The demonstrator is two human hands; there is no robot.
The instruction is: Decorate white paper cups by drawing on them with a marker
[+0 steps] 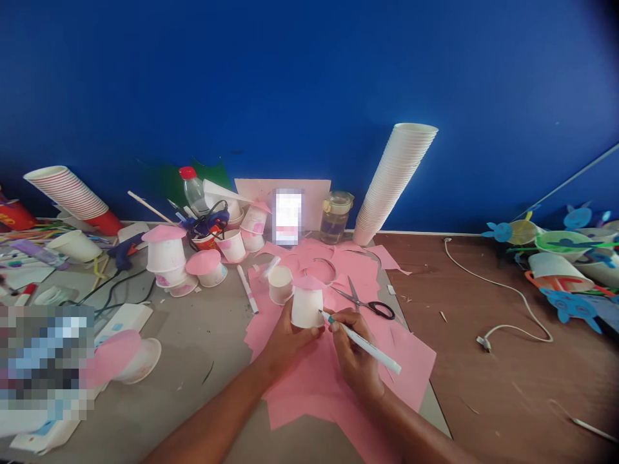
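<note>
My left hand point(291, 341) is closed around the lower part of a white paper cup point(307, 309), which stands upside down with a pink paper piece point(309, 283) on top. In my right hand point(355, 348) is a white marker point(372, 349) with a teal band near its tip. That tip points at the right side of the cup; whether it touches is too small to tell. Pink paper sheets point(309, 393) lie beneath both hands. Open scissors point(362, 301) with dark handles rest just right of the cup. Behind it stands a small upright paper cup point(280, 285).
A tall stack of cups point(396, 180) leans by the blue wall, beside a glass jar point(336, 219). Left are cups with pink tops point(164, 251), a glue gun point(126, 252) and a power strip point(123, 321). A white cable point(507, 290) and decorated cups point(556, 270) lie right.
</note>
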